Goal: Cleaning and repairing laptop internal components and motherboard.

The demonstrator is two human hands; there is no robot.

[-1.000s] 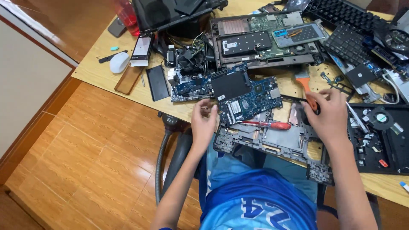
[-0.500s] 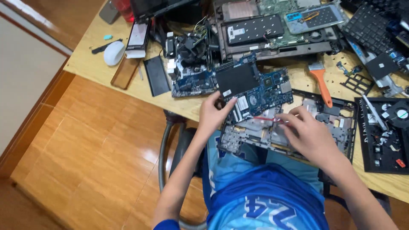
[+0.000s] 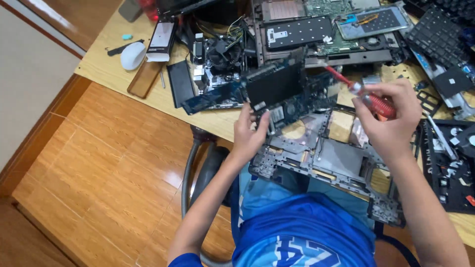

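Motherboard (image 3: 277,91), blue with a large black panel on it, is tipped up on edge above your left hand (image 3: 250,133), which pinches its lower edge between thumb and fingers, closed on the board. Its long axis runs from far left, where the blue end reaches toward the black fan assembly (image 3: 217,52), across to the right, toward your other hand. Below your left hand and toward your body lies the grey laptop chassis (image 3: 326,163), open and flat, overhanging the edge of the wooden desk (image 3: 106,74).

Your right hand (image 3: 391,121) is closed around the red handle of a screwdriver (image 3: 363,96). The shaft points up and to the left from that fist, and its tip sits close to the right end of the board; whether it touches, you cannot tell from here. So the board lies left of your right hand and just above your left, and the tool lies nearly along the board's length.

Beyond both hands, other opened laptop bases (image 3: 316,29) are stacked.
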